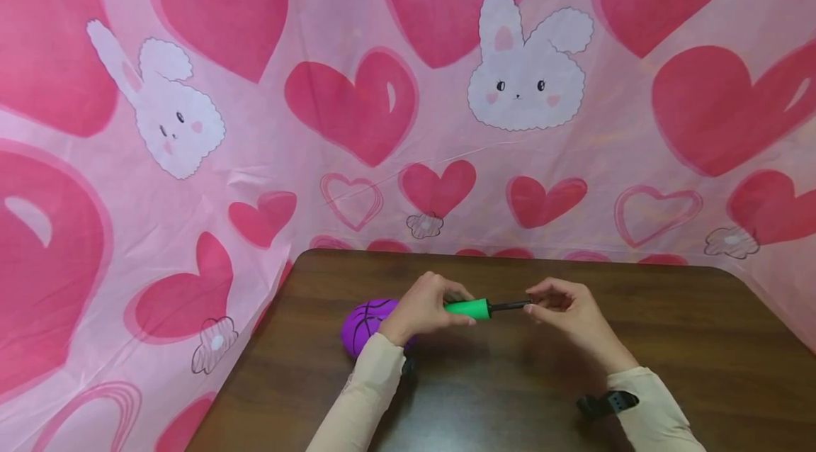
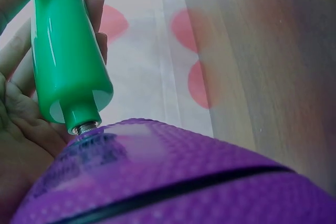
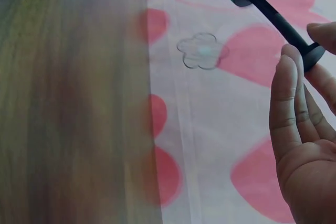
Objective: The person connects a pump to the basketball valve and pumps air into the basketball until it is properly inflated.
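Observation:
My left hand (image 1: 421, 307) grips the green barrel of a small hand pump (image 1: 470, 308). In the left wrist view the pump's metal tip (image 2: 86, 127) meets the surface of a purple ball (image 2: 173, 166) with black lines. The ball (image 1: 365, 324) sits at the left on the table, partly hidden behind my left hand and wrist. With thumb and fingers, my right hand (image 1: 567, 307) pinches the black end of the pump's rod (image 3: 281, 24). The rod stands drawn out of the barrel, and the pump lies roughly level between both hands.
The brown wooden table (image 1: 484, 395) has rounded far corners. A pink cloth (image 1: 446, 140) with hearts and rabbit faces hangs behind it and along its left side. A black strap (image 1: 608, 404) is on my right wrist, over the cream sleeve (image 1: 656, 409).

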### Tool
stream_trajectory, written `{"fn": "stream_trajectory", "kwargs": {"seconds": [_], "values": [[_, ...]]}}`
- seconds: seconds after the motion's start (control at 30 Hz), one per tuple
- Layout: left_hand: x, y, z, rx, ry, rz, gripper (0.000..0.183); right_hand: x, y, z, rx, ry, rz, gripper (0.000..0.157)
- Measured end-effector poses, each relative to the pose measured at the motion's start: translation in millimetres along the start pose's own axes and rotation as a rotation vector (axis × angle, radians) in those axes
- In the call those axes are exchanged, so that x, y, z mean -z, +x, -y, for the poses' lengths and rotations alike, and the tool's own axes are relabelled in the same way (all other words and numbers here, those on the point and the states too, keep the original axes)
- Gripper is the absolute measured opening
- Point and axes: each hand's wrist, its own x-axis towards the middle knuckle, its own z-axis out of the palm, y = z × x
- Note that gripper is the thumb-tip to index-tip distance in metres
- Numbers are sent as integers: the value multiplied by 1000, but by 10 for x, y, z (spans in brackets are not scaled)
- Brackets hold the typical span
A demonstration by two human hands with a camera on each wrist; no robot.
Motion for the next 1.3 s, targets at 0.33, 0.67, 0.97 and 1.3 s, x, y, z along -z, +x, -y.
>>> {"fn": "stream_trajectory", "kwargs": {"seconds": [0.33,0.67,0.97,1.3], "values": [[80,-28,56,44,-16,-32,28,251,5,-2,42,87,-76,28],[99,-27,56,45,-10,-36,28,287,14,5,52,120,-79,30],[53,-7,40,22,-2,-39,27,203,-1,5,3,53,-97,25],[-20,16,19,-15,67,-25,29,-30,-9,-57,-45,41,-45,20]]}}
